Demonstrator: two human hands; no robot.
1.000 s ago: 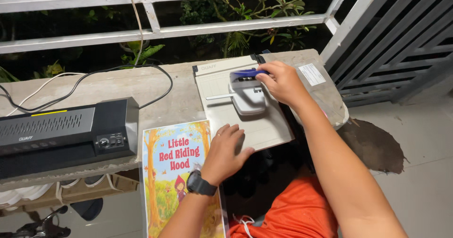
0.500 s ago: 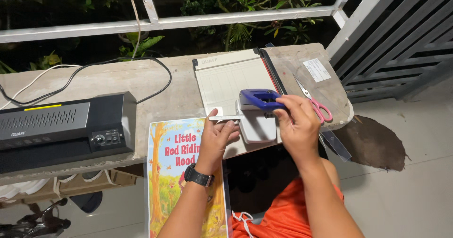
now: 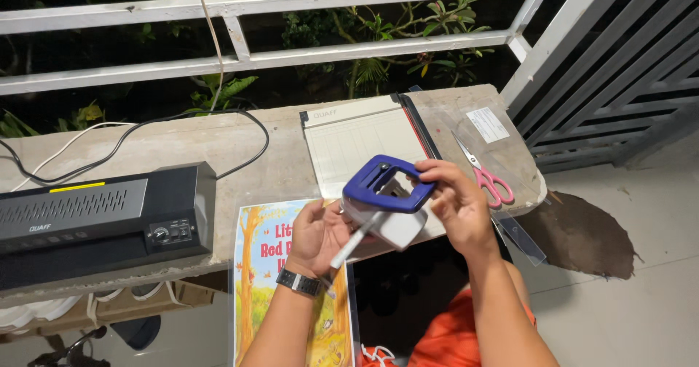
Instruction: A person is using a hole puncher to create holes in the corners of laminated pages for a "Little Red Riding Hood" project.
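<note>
My right hand [image 3: 455,205] grips the blue handle of a grey-and-blue hole punch [image 3: 384,199], lifted and tilted above the front edge of the concrete ledge [image 3: 182,148]. My left hand [image 3: 319,234], with a dark watch on the wrist, cups the punch from below on its left side, near a thin grey guide bar that sticks out of it. Under my left hand lies a laminated, colourful picture-book cover [image 3: 291,294] that hangs over the ledge's edge. Behind the punch sits a cream paper trimmer board [image 3: 357,137].
A black laminator [image 3: 102,218] stands at the left of the ledge, its black cable [image 3: 218,123] running back along it. Pink-handled scissors [image 3: 484,174] and clear plastic sheets lie at the right end. A white railing [image 3: 240,50] is behind, a grey slatted gate at right.
The hole punch has come off the trimmer board towards me and is now raised and tilted. My left hand has left the board and now supports the punch from below.
</note>
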